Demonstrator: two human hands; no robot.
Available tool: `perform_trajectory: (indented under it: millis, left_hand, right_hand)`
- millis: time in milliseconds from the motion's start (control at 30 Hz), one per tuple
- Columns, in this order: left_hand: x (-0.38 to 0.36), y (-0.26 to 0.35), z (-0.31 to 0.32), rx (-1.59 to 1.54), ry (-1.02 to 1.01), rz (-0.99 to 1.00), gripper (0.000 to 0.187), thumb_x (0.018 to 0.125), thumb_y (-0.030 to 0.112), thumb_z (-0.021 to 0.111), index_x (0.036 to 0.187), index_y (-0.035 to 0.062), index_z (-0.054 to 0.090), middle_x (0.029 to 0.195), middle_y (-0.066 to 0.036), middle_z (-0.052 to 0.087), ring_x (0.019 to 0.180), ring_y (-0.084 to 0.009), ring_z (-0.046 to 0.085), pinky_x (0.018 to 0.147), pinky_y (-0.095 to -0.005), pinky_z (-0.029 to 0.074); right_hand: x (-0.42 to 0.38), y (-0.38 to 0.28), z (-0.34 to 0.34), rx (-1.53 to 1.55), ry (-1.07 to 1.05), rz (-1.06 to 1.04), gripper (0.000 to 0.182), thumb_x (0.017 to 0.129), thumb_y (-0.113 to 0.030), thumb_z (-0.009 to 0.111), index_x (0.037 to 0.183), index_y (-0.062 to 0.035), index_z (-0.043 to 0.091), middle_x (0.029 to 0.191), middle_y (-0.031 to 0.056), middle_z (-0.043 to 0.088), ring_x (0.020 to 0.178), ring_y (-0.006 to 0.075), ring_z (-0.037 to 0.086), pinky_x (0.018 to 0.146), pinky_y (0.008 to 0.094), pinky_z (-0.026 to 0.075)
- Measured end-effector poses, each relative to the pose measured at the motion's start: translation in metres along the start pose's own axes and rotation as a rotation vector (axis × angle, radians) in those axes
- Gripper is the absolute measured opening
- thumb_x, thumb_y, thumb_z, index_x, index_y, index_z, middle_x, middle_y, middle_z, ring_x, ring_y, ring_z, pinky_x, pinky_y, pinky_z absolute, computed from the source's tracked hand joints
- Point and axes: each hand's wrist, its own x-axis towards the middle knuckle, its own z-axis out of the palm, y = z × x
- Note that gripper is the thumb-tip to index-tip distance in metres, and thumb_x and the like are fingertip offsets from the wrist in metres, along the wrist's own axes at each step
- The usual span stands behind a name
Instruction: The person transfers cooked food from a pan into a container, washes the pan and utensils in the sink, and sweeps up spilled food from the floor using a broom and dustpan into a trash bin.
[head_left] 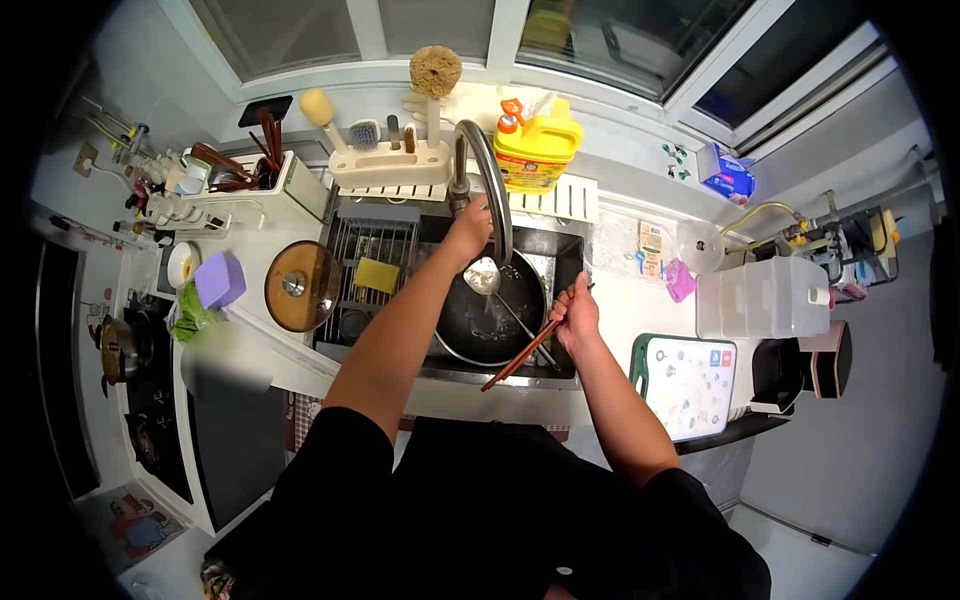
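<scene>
My left hand [468,235] is at the base of the curved metal faucet [497,180], its fingers closed there and partly hidden by the spout. My right hand [577,312] is closed around a bundle of reddish-brown chopsticks [520,362], whose ends point down and left over the sink's front edge. Between my hands, a black frying pan [488,332] sits in the sink [567,262], wet inside. A metal ladle [482,276] rests in the pan, its handle slanting to the lower right.
Left of the pan, a drying rack [350,250] bears a yellow sponge [378,275]. A glass lid [302,286] lies beside it. Behind stand a brush holder [390,165] and a yellow jug [538,145]. To the right are a cutting board [688,385] and a clear plastic container [765,298].
</scene>
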Motion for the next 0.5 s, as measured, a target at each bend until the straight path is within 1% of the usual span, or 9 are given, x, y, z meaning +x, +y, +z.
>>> perform_trajectory:
  millis: [67,133,200,267,300,367,433,467,500]
  left_hand:
    - [0.007,-0.048,-0.006,0.374,0.186,0.279,0.041,0.092,0.002,0.056,0.133,-0.0017,0.051,0.111,-0.021,0.068,0.101,-0.0243,0.066,0.087,-0.0357,0.051]
    - [-0.057,-0.017,0.018,0.733,-0.034,0.135,0.024,0.096,0.016,0.057,0.114,0.0009,0.060,0.108,-0.024,0.067,0.101,-0.0306,0.067,0.085,-0.0392,0.051]
    - [-0.113,-0.033,0.039,0.911,-0.236,-0.008,0.032,0.099,0.034,0.054,0.098,0.0034,0.062,0.099,-0.024,0.068,0.095,-0.0392,0.067,0.078,-0.0461,0.052]
    - [-0.158,-0.015,0.053,0.816,-0.277,-0.154,0.033,0.100,0.036,0.051,0.101,0.0041,0.059,0.087,-0.017,0.068,0.082,-0.0392,0.065,0.073,-0.0482,0.050]
    - [-0.165,-0.013,0.051,0.820,-0.249,-0.165,0.033,0.100,0.036,0.051,0.101,0.0041,0.059,0.087,-0.017,0.068,0.082,-0.0392,0.065,0.073,-0.0482,0.050]
    - [-0.175,-0.011,0.047,0.945,-0.006,0.028,0.034,0.101,0.036,0.050,0.098,0.0033,0.059,0.082,-0.020,0.067,0.078,-0.0444,0.064,0.069,-0.0524,0.048]
    - [-0.175,-0.007,0.043,0.934,0.040,0.006,0.034,0.100,0.035,0.051,0.096,0.0031,0.060,0.083,-0.021,0.066,0.079,-0.0451,0.063,0.069,-0.0534,0.048]
    - [-0.174,-0.005,0.041,0.921,0.061,-0.001,0.034,0.100,0.035,0.051,0.094,0.0028,0.060,0.084,-0.023,0.066,0.081,-0.0458,0.063,0.070,-0.0544,0.047]
    - [-0.171,-0.012,0.038,0.946,0.113,0.080,0.035,0.100,0.034,0.051,0.092,0.0017,0.060,0.082,-0.023,0.066,0.079,-0.0453,0.063,0.069,-0.0528,0.047]
  right_hand:
    - [0.002,-0.003,0.001,0.012,0.023,-0.023,0.050,0.101,-0.055,0.047,0.070,-0.0168,0.035,0.060,-0.0022,0.027,0.050,0.0127,0.031,0.044,0.0273,0.029]
    - [0.010,-0.006,0.001,0.039,0.008,-0.032,0.048,0.102,-0.053,0.047,0.073,-0.0157,0.038,0.060,-0.0015,0.030,0.051,0.0131,0.032,0.044,0.0277,0.031]
    - [0.023,-0.005,0.007,0.140,-0.029,-0.116,0.045,0.103,-0.051,0.046,0.076,-0.0146,0.041,0.060,-0.0010,0.034,0.050,0.0133,0.033,0.044,0.0279,0.031]
    - [0.028,-0.012,0.022,0.186,-0.007,-0.132,0.042,0.104,-0.048,0.043,0.079,-0.0142,0.042,0.061,-0.0019,0.034,0.050,0.0114,0.031,0.044,0.0264,0.029]
    - [0.032,-0.016,0.027,0.206,-0.033,-0.124,0.042,0.105,-0.048,0.043,0.080,-0.0143,0.042,0.060,-0.0025,0.032,0.049,0.0108,0.030,0.044,0.0262,0.029]
    - [0.032,-0.012,0.045,0.230,-0.065,-0.134,0.041,0.105,-0.048,0.042,0.081,-0.0146,0.043,0.060,-0.0034,0.029,0.049,0.0100,0.027,0.044,0.0259,0.027]
    - [0.020,0.000,0.063,0.244,-0.135,-0.138,0.041,0.106,-0.047,0.040,0.082,-0.0143,0.043,0.061,-0.0030,0.030,0.050,0.0108,0.029,0.046,0.0263,0.029]
    - [0.010,0.015,0.070,0.239,-0.228,-0.091,0.040,0.106,-0.045,0.040,0.083,-0.0129,0.044,0.061,-0.0015,0.035,0.052,0.0128,0.033,0.049,0.0278,0.033]
    - [-0.007,0.032,0.083,0.206,-0.226,0.009,0.039,0.106,-0.044,0.040,0.084,-0.0124,0.044,0.061,-0.0004,0.038,0.053,0.0140,0.036,0.050,0.0283,0.034]
